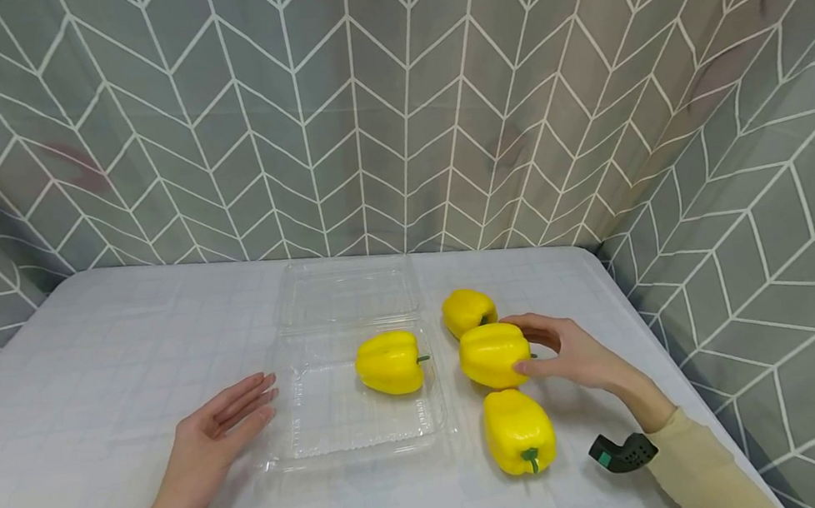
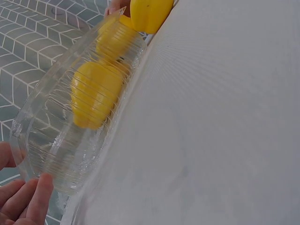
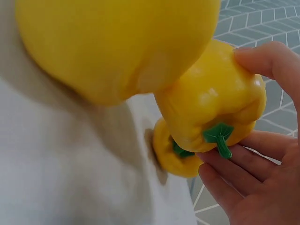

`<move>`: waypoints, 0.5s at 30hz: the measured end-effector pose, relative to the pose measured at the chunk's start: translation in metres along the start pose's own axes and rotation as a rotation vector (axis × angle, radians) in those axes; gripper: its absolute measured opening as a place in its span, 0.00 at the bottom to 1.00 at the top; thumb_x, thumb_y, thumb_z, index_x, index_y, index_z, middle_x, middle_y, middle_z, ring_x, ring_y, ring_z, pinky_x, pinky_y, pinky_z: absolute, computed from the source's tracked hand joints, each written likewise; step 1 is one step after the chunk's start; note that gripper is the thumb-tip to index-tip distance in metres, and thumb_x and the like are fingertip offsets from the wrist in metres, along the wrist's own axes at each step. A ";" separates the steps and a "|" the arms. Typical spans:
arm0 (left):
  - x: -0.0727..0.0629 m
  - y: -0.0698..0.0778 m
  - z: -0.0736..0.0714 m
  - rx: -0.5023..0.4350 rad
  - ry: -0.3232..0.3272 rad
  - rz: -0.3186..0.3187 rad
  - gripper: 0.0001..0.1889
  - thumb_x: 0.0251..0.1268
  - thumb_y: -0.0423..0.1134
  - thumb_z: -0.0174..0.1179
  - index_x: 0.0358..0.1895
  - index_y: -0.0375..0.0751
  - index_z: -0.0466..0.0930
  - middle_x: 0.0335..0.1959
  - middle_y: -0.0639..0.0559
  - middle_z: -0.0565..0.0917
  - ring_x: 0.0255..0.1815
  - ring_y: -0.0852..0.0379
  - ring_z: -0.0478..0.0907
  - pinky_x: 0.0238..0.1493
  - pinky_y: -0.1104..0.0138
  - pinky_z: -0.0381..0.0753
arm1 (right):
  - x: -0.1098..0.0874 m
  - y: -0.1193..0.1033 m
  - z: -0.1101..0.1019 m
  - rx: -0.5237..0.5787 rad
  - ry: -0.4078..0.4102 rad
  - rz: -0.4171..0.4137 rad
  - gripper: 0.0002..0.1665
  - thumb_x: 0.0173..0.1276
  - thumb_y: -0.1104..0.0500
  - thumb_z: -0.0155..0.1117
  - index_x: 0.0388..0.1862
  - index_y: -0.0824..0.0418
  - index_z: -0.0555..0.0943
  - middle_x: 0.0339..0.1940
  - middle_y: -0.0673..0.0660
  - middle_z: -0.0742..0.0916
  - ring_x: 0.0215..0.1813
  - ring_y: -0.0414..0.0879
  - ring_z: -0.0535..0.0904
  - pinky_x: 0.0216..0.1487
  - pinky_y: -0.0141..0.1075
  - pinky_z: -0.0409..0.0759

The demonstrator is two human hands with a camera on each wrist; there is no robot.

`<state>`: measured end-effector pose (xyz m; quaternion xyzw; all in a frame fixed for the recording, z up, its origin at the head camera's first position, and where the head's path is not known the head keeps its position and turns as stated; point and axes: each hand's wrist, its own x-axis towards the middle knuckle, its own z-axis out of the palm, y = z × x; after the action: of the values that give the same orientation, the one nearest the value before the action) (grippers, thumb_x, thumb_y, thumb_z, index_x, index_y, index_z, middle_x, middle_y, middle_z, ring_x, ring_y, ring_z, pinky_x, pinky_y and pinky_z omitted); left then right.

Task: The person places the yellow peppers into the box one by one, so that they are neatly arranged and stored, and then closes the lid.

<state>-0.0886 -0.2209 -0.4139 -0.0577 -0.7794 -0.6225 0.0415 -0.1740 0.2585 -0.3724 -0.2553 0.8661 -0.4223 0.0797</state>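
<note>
My right hand [image 1: 566, 353] grips a yellow bell pepper [image 1: 495, 355], thumb on one side and fingers on the other. In the right wrist view this pepper [image 3: 213, 96] has a green stem facing the palm. Another yellow pepper [image 1: 390, 362] lies on its side in the right half of a clear plastic clamshell container [image 1: 353, 436], whose lid [image 1: 347, 290] is folded back. My left hand [image 1: 219, 422], fingers extended, is at the container's left edge. The left wrist view has its fingertips [image 2: 43, 187] beside the clear wall; whether they touch it I cannot tell.
Behind the gripped pepper lies one yellow pepper [image 1: 468, 311], and in front of it another [image 1: 520, 432], stem toward me. A white cloth covers the table [image 1: 87, 357]. Grey patterned curtains [image 1: 361, 108] hang behind and at the sides. A dark device [image 1: 622, 453] is by the right wrist.
</note>
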 end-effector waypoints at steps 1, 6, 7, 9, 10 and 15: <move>0.000 0.000 0.000 0.001 0.001 0.001 0.28 0.70 0.37 0.64 0.70 0.34 0.69 0.63 0.56 0.82 0.59 0.68 0.80 0.53 0.79 0.80 | 0.000 -0.001 0.000 -0.008 -0.001 -0.011 0.34 0.66 0.57 0.70 0.70 0.60 0.72 0.68 0.57 0.79 0.69 0.57 0.73 0.72 0.56 0.69; 0.000 0.000 -0.001 0.008 0.006 0.003 0.28 0.70 0.37 0.64 0.70 0.34 0.69 0.62 0.57 0.82 0.59 0.68 0.81 0.53 0.79 0.80 | 0.001 -0.012 -0.001 -0.015 0.002 -0.048 0.35 0.65 0.58 0.71 0.70 0.59 0.72 0.67 0.55 0.80 0.68 0.52 0.74 0.72 0.40 0.71; 0.000 0.000 -0.001 0.010 0.006 0.002 0.28 0.70 0.37 0.64 0.70 0.34 0.69 0.62 0.58 0.82 0.59 0.68 0.80 0.53 0.79 0.80 | 0.002 -0.015 -0.002 -0.016 0.001 -0.055 0.35 0.65 0.58 0.71 0.70 0.59 0.72 0.67 0.55 0.80 0.68 0.51 0.74 0.72 0.38 0.71; 0.000 0.000 -0.001 0.008 0.004 0.000 0.28 0.70 0.38 0.64 0.70 0.34 0.69 0.63 0.57 0.82 0.59 0.68 0.80 0.53 0.79 0.80 | 0.004 -0.020 -0.002 -0.013 -0.006 -0.059 0.35 0.65 0.58 0.71 0.70 0.58 0.72 0.66 0.54 0.80 0.68 0.50 0.74 0.71 0.35 0.71; 0.000 0.000 -0.001 0.009 0.003 -0.002 0.28 0.70 0.38 0.64 0.70 0.34 0.69 0.63 0.57 0.82 0.59 0.69 0.80 0.53 0.79 0.80 | 0.005 -0.022 -0.002 -0.013 -0.008 -0.060 0.35 0.65 0.58 0.71 0.70 0.57 0.72 0.66 0.53 0.80 0.68 0.50 0.74 0.72 0.35 0.71; 0.000 0.000 -0.001 0.005 -0.003 -0.006 0.29 0.70 0.38 0.64 0.71 0.35 0.69 0.64 0.55 0.81 0.59 0.68 0.80 0.54 0.79 0.80 | 0.009 -0.032 0.001 -0.014 0.003 -0.063 0.35 0.65 0.58 0.72 0.70 0.59 0.72 0.66 0.55 0.80 0.69 0.54 0.74 0.72 0.47 0.71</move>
<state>-0.0885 -0.2219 -0.4139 -0.0563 -0.7812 -0.6205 0.0388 -0.1692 0.2371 -0.3472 -0.2823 0.8607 -0.4190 0.0633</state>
